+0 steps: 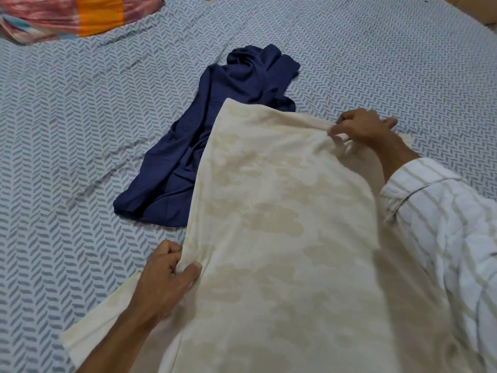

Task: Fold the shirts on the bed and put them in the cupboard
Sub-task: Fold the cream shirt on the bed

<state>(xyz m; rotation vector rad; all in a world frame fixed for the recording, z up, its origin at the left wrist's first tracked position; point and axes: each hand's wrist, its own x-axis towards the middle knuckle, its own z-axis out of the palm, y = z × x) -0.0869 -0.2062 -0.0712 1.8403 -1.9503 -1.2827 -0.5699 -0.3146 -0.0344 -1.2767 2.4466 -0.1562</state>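
Two shirts lay on the bed (pixel 67 135): cream patterned shirt (pixel 282 224) spread across the lower centre and right of the frame, navy shirt (pixel 215 125) crumpled just above it at centre, lower edge tucked under the cream cloth. Left hand (pixel 164 275), lower left of centre, pinched the cream shirt's near side edge between thumb and curled fingers. Right hand (pixel 363 127), right of centre, pinched the far edge at the fold, fingertips closed on the cloth. Judged as the first fold of the cream shirt, one side being drawn over the body; possibly a sleeve poking out at lower left, though hard to tell from this angle. Next called for: laying the held edge flat, smoothing, then folding the other side and halving lengthwise. Navy shirt not yet folded. No cupboard in view. Striped orange and pink cloth (pixel 80 14) sat at upper left.
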